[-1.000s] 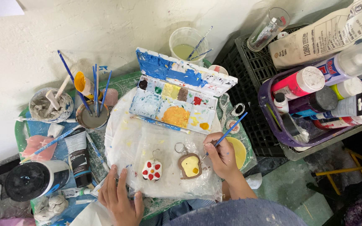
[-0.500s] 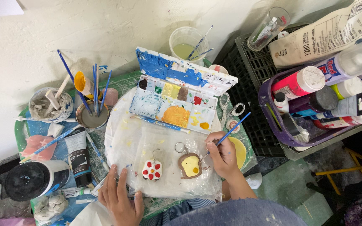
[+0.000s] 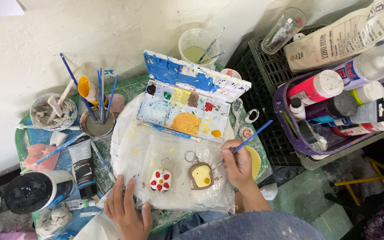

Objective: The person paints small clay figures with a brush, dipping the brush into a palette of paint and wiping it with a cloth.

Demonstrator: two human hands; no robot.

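My right hand (image 3: 238,163) grips a thin blue paintbrush (image 3: 250,140), its tip close to a small brown-edged yellow clay charm (image 3: 200,175) with a key ring. My left hand (image 3: 127,210) lies flat, fingers spread, on the near edge of the clear plastic sheet (image 3: 174,153). A white charm with red dots (image 3: 161,180) lies just right of that hand. An open paint palette (image 3: 187,104) with a blue-smeared lid and yellow, orange, red and brown wells sits beyond the charms.
A cup of greenish water with brushes (image 3: 196,48) stands at the back. Left are a brush tin (image 3: 96,122), a plaster-filled bowl (image 3: 53,112), a paint tube (image 3: 82,166) and a black jar (image 3: 34,191). A purple basket of paint bottles (image 3: 334,104) sits on a black crate (image 3: 265,106) at right.
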